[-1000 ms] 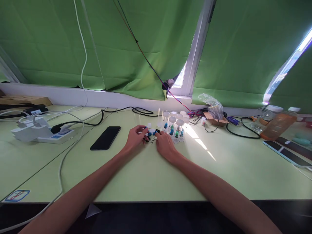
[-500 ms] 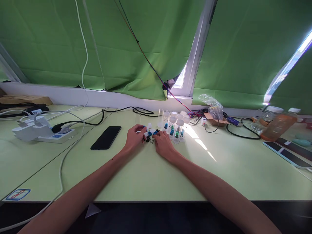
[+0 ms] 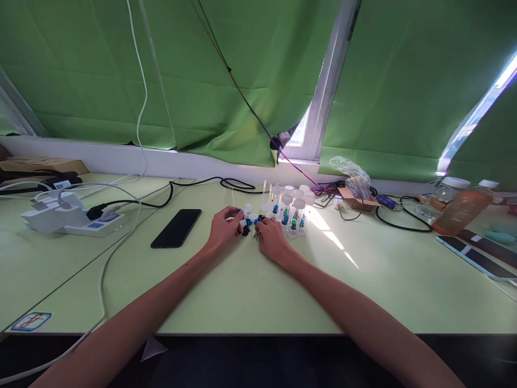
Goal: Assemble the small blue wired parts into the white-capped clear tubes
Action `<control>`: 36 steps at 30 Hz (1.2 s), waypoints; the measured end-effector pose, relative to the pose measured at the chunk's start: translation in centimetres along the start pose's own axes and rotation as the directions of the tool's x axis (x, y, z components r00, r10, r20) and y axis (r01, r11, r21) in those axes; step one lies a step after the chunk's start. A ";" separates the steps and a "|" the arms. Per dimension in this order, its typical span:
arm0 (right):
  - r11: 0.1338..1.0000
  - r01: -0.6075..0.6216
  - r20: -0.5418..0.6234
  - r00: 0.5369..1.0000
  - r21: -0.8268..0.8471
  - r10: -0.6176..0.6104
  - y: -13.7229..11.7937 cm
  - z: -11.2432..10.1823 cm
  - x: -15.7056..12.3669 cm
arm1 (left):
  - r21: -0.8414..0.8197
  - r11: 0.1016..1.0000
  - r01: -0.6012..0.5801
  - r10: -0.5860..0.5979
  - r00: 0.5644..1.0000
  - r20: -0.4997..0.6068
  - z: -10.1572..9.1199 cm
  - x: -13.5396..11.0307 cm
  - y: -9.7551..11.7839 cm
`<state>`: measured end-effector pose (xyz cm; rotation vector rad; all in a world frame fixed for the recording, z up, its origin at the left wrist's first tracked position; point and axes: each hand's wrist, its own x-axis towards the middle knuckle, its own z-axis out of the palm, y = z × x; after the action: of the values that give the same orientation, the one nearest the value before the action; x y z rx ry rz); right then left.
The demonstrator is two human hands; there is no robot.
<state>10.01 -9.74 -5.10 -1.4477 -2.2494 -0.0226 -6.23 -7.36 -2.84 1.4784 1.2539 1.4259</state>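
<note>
Small blue, black and white parts [image 3: 246, 230] lie in a loose pile on the table between my hands. At the pile's left side is my left hand [image 3: 223, 229], fingers curled closed; what they hold, if anything, is too small to make out. My right hand [image 3: 273, 238] pinches at the pile's right edge, where thin wire-like legs show below the fingertips. Just beyond it stand several clear tubes [image 3: 299, 213] with white caps, blue and green parts inside some. One clear tube [image 3: 265, 196] without a visible cap stands behind the pile, near a small white cap [image 3: 248, 208].
A black phone [image 3: 176, 228] lies left of my hands. Farther left are a white power strip [image 3: 99, 225] and cables. At right are a small cardboard box [image 3: 355, 200] with a plastic bag, an orange bottle [image 3: 462, 210] and a pale-edged device [image 3: 476, 257].
My right fingertips have shifted slightly at the pile's edge, and the thin legs there sit differently. My left hand stays almost still. The whole view has moved very slightly.
</note>
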 end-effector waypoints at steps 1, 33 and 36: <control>1.000 -0.002 -0.001 1.000 -0.002 0.002 0.0 0.0 0.0 | 0.002 1.000 -0.001 0.001 1.000 0.000 0.0 0.0 0.0; 0.999 0.006 -0.012 1.000 0.033 -0.005 0.6 0.9 0.9 | 0.010 1.000 -0.007 0.007 1.000 -0.006 0.1 -0.2 0.4; 1.000 -0.012 0.003 1.000 0.020 0.012 0.7 1.2 1.0 | 0.002 1.000 -0.005 0.005 1.000 -0.010 0.1 -0.2 0.3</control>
<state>9.84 -8.26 -5.96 -1.4520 -2.2364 0.0060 -6.03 -7.64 -2.64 1.4790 1.2584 1.4372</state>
